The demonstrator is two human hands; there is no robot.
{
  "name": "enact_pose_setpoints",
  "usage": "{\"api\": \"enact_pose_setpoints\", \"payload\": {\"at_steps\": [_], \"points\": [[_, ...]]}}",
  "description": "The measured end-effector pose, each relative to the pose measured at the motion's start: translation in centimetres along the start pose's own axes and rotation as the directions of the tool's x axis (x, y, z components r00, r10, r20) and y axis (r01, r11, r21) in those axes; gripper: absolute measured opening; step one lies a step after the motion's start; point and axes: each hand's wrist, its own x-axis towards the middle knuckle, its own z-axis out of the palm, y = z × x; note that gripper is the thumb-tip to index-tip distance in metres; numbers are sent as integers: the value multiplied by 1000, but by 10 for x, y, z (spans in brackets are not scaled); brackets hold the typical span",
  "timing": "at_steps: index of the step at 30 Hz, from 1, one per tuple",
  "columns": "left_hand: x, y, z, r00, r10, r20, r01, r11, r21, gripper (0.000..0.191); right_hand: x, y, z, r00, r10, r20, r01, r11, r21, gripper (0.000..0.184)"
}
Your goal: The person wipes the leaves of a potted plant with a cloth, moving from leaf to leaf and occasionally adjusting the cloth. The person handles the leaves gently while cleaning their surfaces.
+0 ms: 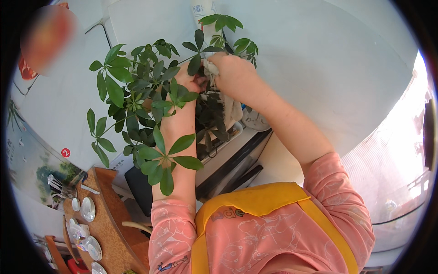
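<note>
A leafy green potted plant, its umbrella-shaped leaf clusters (116, 72) spreading wide, fills the upper middle and left of the head view. My right hand (232, 72) is closed on a pale cloth (210, 68) among the upper stems. Beside it, my left hand (191, 78) reaches in behind the leaves, its fingers close to the cloth and partly hidden; what they hold cannot be made out. Part of a beige cloth (232, 108) with a frayed edge hangs below my right hand. Darker leaves (210, 113) lie between my forearms.
Below the plant stands a white cabinet or shelf (219, 150) with a dark edge, bearing a clear round container (255, 120). A wooden table (106, 219) with stacked dishes (88, 209) and a holder of utensils (60, 186) is at the lower left. A pale wall (308, 68) rises behind.
</note>
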Motion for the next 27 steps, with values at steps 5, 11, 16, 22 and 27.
{"api": "enact_pose_setpoints", "payload": {"at_steps": [5,11,16,22,27], "points": [[-5,9,5,999,-42,-7,43,998,42,15,-6,7,2,999,-54,-9,53,993,-101,18],[-5,6,3,1000,-23,12,23,998,56,14,0,10,9,992,-95,-81,86,990,-111,17],[1,8,-7,987,-11,163,8,1000,21,12,6,5,17,991,-123,-54,111,976,-187,23],[-4,5,-6,996,-6,89,0,998,65,12,7,4,20,991,-129,-30,109,921,-373,16],[1,4,-7,996,7,94,-5,1000,-15,12,8,1,22,989,-136,-51,112,936,-333,15]]}}
